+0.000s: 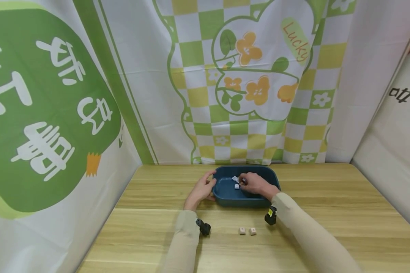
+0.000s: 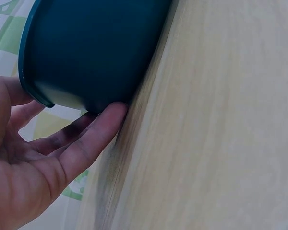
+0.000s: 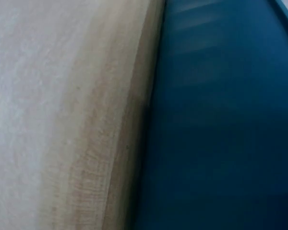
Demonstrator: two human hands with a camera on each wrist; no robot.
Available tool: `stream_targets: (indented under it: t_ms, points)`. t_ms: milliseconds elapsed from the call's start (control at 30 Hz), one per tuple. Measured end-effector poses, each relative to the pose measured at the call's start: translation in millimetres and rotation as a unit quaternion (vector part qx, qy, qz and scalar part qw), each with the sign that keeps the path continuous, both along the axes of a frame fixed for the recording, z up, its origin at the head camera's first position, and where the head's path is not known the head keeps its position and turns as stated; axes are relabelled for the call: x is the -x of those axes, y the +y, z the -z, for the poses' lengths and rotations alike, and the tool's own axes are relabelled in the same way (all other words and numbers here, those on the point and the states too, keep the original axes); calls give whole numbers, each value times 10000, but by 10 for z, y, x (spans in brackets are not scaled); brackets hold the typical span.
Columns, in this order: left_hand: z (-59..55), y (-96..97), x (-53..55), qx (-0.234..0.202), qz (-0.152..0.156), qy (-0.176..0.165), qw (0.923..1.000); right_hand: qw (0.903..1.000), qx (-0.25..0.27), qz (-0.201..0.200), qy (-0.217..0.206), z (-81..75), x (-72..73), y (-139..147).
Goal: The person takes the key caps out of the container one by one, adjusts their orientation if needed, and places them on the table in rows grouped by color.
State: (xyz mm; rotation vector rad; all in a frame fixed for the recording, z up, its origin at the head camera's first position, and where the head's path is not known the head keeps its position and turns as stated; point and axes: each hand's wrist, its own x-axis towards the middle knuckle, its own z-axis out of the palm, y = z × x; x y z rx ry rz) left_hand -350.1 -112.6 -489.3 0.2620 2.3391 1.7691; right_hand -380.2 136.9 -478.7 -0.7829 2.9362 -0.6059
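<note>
A dark blue plastic bin (image 1: 225,201) stands near the table's far side. At its left end my left hand (image 1: 201,189) rests fairly straight, spread fingers on the rim and outer wall; the left wrist view shows one fingertip (image 2: 116,111) low on that wall. My right hand (image 1: 256,184) reaches inside, fingertips curled down at a small brownish keycap (image 1: 242,183). White keycaps (image 1: 237,186) lie on the bin floor beside those fingers. The right wrist view shows only the bin's outer wall (image 3: 221,120) and table, with the hand out of sight.
Two pale pinkish keycaps, a left one (image 1: 242,231) and a right one (image 1: 253,231), lie on the wooden table (image 1: 150,227) in front of the bin, between the forearms. A patterned cloth (image 1: 198,94) hangs behind the table, with more cloth at both sides.
</note>
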Motion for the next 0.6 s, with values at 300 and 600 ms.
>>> stream_targets:
  t_ms: [300,600]
  points:
    - [3,-1,8,-68,-18,13,10000,9993,-24,64,361,6,4,-50]
    - [-17,5,-1,-30,0,5,10000,9998,82,113,163,-23,-18,-30]
